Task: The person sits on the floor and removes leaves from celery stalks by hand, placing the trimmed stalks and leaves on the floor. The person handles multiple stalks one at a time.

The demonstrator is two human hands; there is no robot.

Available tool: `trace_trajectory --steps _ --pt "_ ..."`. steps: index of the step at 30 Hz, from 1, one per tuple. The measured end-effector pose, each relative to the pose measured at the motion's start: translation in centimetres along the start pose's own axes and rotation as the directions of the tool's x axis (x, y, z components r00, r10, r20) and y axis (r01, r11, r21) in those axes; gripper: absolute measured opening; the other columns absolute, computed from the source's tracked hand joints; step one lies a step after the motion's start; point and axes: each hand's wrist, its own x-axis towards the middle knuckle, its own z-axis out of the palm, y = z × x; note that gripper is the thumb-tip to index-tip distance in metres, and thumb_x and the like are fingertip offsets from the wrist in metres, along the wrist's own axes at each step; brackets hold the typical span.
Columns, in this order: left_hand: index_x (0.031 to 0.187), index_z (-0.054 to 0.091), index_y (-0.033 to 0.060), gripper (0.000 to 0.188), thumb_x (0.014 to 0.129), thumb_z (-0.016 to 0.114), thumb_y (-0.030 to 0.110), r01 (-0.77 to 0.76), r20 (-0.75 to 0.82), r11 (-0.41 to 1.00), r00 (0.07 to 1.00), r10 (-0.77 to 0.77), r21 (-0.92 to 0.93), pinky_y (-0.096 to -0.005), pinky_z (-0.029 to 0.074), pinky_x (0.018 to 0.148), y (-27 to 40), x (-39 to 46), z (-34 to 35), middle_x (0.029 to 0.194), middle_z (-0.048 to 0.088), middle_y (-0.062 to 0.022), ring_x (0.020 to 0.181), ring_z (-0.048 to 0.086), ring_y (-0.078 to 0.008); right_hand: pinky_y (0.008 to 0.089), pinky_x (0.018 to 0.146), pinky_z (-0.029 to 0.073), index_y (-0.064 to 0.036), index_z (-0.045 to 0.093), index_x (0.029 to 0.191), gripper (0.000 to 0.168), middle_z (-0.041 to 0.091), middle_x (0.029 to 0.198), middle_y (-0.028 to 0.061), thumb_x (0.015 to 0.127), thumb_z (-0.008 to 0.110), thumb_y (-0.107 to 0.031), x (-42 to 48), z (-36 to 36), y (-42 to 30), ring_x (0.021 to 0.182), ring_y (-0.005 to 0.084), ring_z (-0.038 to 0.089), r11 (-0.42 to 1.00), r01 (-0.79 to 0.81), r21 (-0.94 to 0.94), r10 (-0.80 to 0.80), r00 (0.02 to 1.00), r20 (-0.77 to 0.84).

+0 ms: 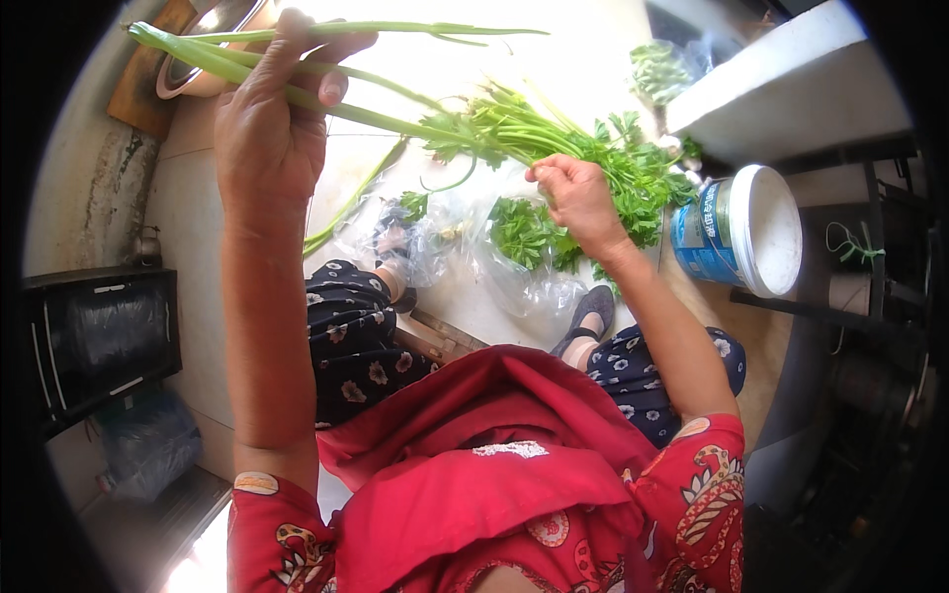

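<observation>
My left hand [270,137] is raised at the upper left, its fingers closed around a few long pale-green celery stalks [204,63]. The stalks' joined base end sticks out past it to the left. At the far end of the lowest stalk, my right hand [582,200] pinches the stem between thumb and fingers. A heap of leafy celery [511,126] lies on the floor behind and beside my right hand. Torn celery leaves [523,233] rest on a clear plastic bag [519,293] between my feet. One loose stalk [352,204] lies to the left.
A white bucket [755,230] with a blue label bearing writing stands at right, near a black metal rack [808,315]. Bagged green vegetables [660,73] lie by a white ledge [764,70]. A metal basin [169,83] and wooden board [133,107] are at upper left.
</observation>
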Motion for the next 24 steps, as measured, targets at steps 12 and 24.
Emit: trace_trajectory --steps 12,24 --pt "0.105 0.044 -0.005 0.025 0.087 0.051 0.011 -0.03 -0.082 0.967 0.997 0.009 -0.254 -0.0186 0.032 0.037 0.7 -0.2 -0.8 0.106 0.054 -0.0233 0.1 0.056 -0.0242 0.0149 0.038 0.026 0.001 0.055 0.102 0.025 0.041 0.061 -0.0051 0.082 0.057 -0.013 0.8 -2.8 0.4 0.048 0.0008 0.032 0.843 -0.226 0.489 0.297 0.952 -0.073" --pt "0.1 0.045 -0.0031 0.019 0.087 0.05 0.01 0.183 0.047 0.781 0.98 -0.193 -0.598 -0.0155 0.029 0.035 1.1 1.0 -2.4 0.109 0.052 -0.0223 0.059 0.047 -0.0051 0.0198 0.061 0.041 -0.01 0.061 0.106 0.032 0.057 0.069 -0.0047 0.075 0.065 -0.012 0.9 -1.6 -0.7 0.061 0.0029 0.046 1.0 0.005 0.005 -0.007 0.951 0.31"
